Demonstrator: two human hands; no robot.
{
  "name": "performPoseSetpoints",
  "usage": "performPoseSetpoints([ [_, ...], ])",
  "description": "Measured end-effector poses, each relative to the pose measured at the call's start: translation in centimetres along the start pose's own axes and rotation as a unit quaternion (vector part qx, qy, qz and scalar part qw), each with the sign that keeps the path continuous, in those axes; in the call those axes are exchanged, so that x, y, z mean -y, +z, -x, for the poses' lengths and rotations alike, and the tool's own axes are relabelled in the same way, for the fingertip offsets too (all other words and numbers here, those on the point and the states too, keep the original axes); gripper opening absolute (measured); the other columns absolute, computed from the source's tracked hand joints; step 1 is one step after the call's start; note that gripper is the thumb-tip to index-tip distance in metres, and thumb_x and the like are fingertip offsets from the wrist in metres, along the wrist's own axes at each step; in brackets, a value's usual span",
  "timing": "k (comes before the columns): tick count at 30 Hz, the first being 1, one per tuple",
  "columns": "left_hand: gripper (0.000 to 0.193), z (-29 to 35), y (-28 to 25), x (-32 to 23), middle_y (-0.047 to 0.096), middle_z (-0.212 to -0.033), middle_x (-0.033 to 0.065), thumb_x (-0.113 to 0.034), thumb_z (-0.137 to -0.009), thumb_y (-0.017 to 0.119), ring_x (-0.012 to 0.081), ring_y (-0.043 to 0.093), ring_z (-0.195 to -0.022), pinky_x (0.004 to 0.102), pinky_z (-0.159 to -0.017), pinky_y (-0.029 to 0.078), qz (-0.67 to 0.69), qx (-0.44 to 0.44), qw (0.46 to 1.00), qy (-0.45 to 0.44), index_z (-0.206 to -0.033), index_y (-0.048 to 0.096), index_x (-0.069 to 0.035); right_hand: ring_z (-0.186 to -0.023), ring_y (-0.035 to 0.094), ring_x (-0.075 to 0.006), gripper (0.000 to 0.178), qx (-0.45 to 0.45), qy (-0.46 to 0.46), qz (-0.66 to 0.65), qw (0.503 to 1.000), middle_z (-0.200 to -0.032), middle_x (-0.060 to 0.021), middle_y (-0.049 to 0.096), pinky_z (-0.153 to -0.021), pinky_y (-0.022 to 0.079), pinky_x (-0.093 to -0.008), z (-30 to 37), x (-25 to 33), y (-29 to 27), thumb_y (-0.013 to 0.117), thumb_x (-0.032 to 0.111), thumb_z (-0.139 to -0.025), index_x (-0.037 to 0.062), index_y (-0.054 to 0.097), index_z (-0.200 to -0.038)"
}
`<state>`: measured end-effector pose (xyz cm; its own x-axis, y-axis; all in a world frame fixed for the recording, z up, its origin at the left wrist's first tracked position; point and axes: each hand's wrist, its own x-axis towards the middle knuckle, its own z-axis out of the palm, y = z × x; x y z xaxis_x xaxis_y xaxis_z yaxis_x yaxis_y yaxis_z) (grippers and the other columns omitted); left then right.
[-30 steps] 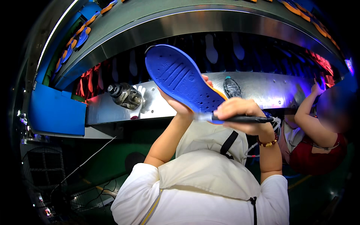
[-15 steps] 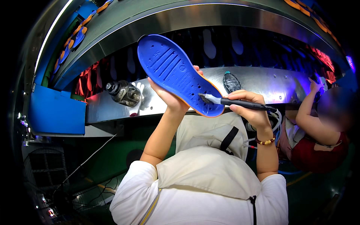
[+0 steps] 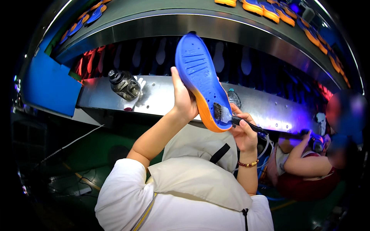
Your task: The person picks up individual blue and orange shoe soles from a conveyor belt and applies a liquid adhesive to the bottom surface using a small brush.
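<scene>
Blue-and-orange sole (image 3: pixel 196 73): raised before metal ledge (image 3: pixel 158 104), clasped along side by left hand (image 3: pixel 185 100). Brush (image 3: pixel 226 115): pinched in right hand (image 3: pixel 245 133), bristles at sole's near end. Clear bottle (image 3: pixel 235 99): partly hidden behind sole. Dark bottle (image 3: pixel 125 85): on ledge, left. Co-worker (image 3: pixel 312 165): right.

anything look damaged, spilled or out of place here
Nothing stands out: the shoe sole in the left hand shows no visible damage, the right hand holds a brush at its lower end, and I see no spill near the bottle.
</scene>
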<state>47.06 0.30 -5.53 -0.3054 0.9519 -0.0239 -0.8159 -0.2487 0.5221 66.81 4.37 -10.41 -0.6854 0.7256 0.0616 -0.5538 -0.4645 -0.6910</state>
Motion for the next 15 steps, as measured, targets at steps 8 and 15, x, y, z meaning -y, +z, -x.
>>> performPoseSetpoints([
  [8, 0.108, 2.5, -1.1, 1.0, 0.038, -0.124, 0.0130, -0.030, -0.063, 0.080, 0.0251, 0.042, -0.118, 0.0385, -0.100, 0.036, -0.265, 0.241, 0.930, 0.085, -0.137, 0.004, -0.009, -0.107, 0.055, -0.0289, 0.019, -0.010, 0.029, -0.079, 0.996, -0.127, -0.0193, 0.046, -0.087, 0.049, -0.0443, 0.9, 0.4, 0.1, 0.047, 0.012, -0.088, 0.0042, 0.053, -0.104],
  [15, 0.108, 2.3, -0.6, 1.1, 0.041, -0.124, 0.0135, -0.015, -0.059, 0.079, 0.0253, 0.043, -0.118, 0.0392, -0.100, 0.035, -0.301, 0.225, 0.921, 0.104, -0.138, 0.006, -0.009, -0.105, 0.056, -0.0285, 0.022, 0.001, -0.020, -0.029, 0.999, -0.125, -0.0181, 0.049, -0.087, 0.048, -0.0432, 1.1, 0.8, 1.3, 0.045, 0.013, -0.090, 0.0045, 0.052, -0.109],
])
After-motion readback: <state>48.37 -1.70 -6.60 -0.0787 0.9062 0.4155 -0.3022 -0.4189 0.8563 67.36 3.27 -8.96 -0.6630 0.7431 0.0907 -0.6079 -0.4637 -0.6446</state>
